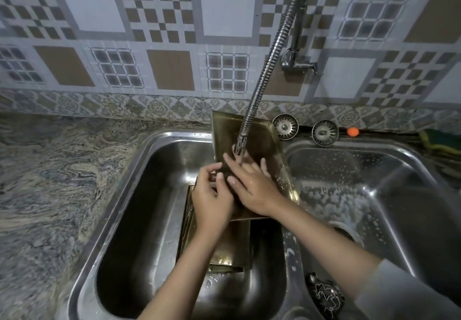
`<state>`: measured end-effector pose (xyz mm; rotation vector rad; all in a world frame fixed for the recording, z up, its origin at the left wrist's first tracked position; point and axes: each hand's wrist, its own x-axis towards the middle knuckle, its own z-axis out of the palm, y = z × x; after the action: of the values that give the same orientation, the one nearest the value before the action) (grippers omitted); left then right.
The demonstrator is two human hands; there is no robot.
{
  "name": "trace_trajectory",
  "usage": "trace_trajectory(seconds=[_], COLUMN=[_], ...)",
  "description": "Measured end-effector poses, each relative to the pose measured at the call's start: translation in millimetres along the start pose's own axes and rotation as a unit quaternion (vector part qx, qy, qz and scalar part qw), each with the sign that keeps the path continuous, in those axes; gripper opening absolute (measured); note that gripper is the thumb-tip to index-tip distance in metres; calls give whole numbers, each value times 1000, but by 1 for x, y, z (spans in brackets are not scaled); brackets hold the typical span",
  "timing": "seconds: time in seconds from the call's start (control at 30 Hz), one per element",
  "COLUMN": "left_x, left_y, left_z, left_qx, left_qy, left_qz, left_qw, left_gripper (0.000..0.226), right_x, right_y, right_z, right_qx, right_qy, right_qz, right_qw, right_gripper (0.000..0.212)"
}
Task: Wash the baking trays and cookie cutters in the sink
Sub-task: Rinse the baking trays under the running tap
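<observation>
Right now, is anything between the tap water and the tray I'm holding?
Only your right hand: it lies flat on the tray right under the faucet nozzle, so the water hits your fingers first. The left hand grips the tray's left edge, clear of the stream.

1. A marbled stone tabletop (50, 175) lies left of the basins
2. Two round metal strainers (285, 127) (325, 132) sit by the patterned wall tiles (159, 20)
3. A small orange ball (352, 132) rests near a green-yellow sponge (439, 142)
</observation>
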<state>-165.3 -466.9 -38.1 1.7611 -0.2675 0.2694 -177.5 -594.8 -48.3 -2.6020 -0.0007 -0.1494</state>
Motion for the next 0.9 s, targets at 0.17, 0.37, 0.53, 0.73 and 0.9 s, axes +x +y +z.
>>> trace_trajectory(seconds=[0.17,0.37,0.53,0.73,0.9], left_x=[-1,-5,9,-9,6], left_y=[-4,-6,-23,-15,-26], left_z=[-10,-1,-20,-13,-28], left_qx=[-10,-16,-21,-36,-61], left_qy=[1,11,9,-60,-23], left_qz=[-28,-24,-82,-60,-101], left_qw=[1000,1000,996,996,993], left_gripper=[21,17,19,24,18], right_x=[7,18,7,33,-2], right_y=[29,-7,7,-8,-13], right_z=[-9,4,9,-2,5], right_qx=[-49,-1,-78,-88,-84], right_qy=[-34,-10,-74,-28,-121], right_qz=[95,52,-6,129,-96], right_qw=[994,999,994,987,984], right_gripper=[59,56,60,63,58])
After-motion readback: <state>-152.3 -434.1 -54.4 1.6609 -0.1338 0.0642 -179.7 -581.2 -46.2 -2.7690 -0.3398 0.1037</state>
